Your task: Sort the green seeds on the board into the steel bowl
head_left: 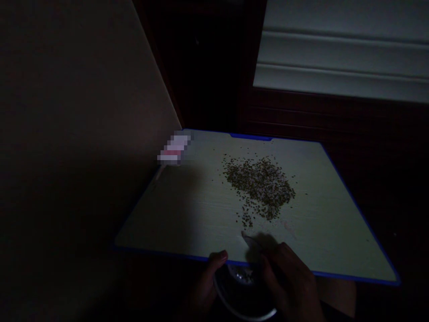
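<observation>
A pale board with a blue rim (187, 210) lies in front of me in dim light. A heap of small greenish-brown bits (259, 185) is spread over its middle. My left hand (208, 281) grips a round metal bowl (244, 295) held just below the board's near edge, thumb on the rim. My right hand (288, 281) is closed on a thin pale utensil (250, 241) whose tip rests on the board near the heap's lower edge. A few bits lie in the bowl.
A blurred white and pink patch (174, 150) sits at the board's far left corner. A plain wall (77, 112) rises at the left. Dark wood panelling (301, 112) and a pale ribbed surface (342, 53) stand behind the board.
</observation>
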Demonstrator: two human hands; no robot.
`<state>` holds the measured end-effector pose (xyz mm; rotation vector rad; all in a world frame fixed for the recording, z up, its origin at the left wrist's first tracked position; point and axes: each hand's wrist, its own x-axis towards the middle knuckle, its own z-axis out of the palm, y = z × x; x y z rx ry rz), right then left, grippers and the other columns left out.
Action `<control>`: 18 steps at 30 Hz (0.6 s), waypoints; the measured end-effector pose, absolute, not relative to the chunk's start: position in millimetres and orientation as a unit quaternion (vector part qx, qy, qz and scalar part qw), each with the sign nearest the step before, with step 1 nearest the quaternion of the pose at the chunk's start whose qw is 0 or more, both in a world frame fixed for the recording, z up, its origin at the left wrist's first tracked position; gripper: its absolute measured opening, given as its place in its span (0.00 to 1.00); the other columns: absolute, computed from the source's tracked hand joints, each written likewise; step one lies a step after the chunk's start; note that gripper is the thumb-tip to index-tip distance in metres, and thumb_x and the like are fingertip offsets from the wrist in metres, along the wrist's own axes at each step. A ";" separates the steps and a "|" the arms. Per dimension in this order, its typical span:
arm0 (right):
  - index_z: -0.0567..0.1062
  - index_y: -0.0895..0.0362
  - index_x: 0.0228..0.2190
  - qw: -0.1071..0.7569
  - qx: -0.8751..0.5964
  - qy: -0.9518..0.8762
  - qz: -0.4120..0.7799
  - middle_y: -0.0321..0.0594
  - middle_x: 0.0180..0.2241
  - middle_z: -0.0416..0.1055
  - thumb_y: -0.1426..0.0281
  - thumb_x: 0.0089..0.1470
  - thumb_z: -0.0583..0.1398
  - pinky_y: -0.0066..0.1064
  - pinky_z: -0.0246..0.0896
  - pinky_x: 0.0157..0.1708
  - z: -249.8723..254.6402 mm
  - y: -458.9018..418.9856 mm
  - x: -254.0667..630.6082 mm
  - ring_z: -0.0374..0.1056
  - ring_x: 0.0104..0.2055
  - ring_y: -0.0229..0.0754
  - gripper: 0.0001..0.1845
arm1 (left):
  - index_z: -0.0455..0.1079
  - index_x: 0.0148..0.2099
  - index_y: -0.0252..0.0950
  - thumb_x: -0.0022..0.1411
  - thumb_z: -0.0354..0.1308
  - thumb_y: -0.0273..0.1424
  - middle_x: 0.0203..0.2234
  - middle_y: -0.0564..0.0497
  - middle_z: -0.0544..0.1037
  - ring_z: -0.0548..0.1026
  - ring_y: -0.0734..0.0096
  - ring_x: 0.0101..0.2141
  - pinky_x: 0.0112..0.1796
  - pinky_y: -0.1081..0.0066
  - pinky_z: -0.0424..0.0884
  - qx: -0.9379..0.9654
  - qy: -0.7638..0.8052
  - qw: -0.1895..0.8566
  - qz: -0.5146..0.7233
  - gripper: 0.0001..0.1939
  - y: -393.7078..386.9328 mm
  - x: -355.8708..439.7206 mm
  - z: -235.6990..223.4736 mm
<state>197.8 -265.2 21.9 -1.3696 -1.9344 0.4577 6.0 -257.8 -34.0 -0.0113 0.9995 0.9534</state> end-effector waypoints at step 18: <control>0.75 0.54 0.43 0.358 -0.598 -0.700 0.158 0.39 0.31 0.73 0.67 0.63 0.55 0.30 0.70 0.28 13.8 -263.4 204.0 0.72 0.30 0.40 0.10 | 0.78 0.27 0.36 0.50 0.70 0.35 0.23 0.52 0.80 0.78 0.64 0.30 0.38 0.66 0.71 0.018 0.445 0.782 0.436 0.08 -259.6 4.1 -39.2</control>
